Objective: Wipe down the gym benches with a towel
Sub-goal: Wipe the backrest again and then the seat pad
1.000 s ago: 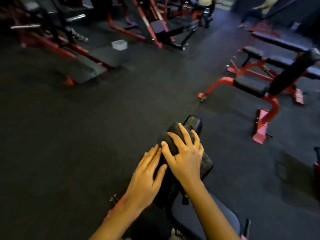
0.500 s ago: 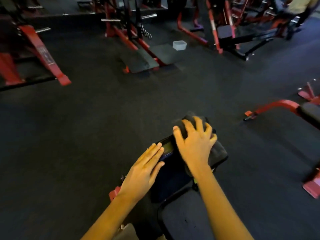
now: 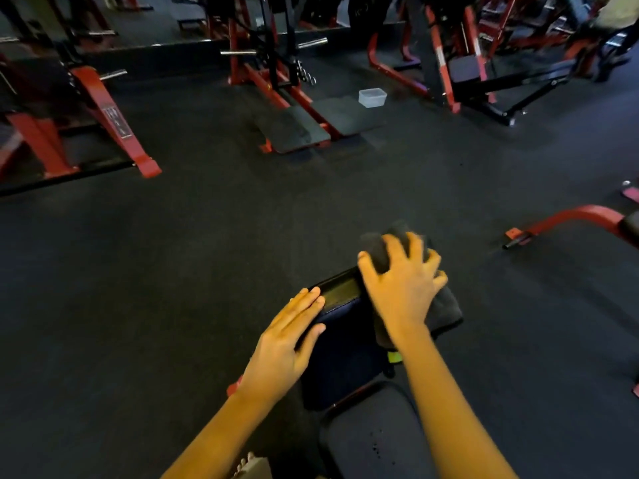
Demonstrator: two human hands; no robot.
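Note:
A black padded gym bench [image 3: 340,344] runs away from me at the bottom centre, its seat pad [image 3: 373,433] nearest. A dark grey towel [image 3: 446,305] is bunched over the far right end of the back pad. My right hand [image 3: 401,285] lies on top of the towel with fingers spread and curled into the cloth. My left hand [image 3: 287,344] rests flat on the pad's left edge, fingers straight, holding nothing. The pad under the towel is hidden.
Dark rubber floor [image 3: 173,288] surrounds the bench. Red-framed machines [image 3: 114,119] stand at the back left and centre, with a clear plastic tub [image 3: 372,97] on the floor beside footplates. A red bench leg [image 3: 567,219] reaches in from the right. A person is partly visible at the top right.
My right hand and the towel slid toward the far right end of the pad. The left hand came off the towel and settled flat on the pad's left edge. The view swung left.

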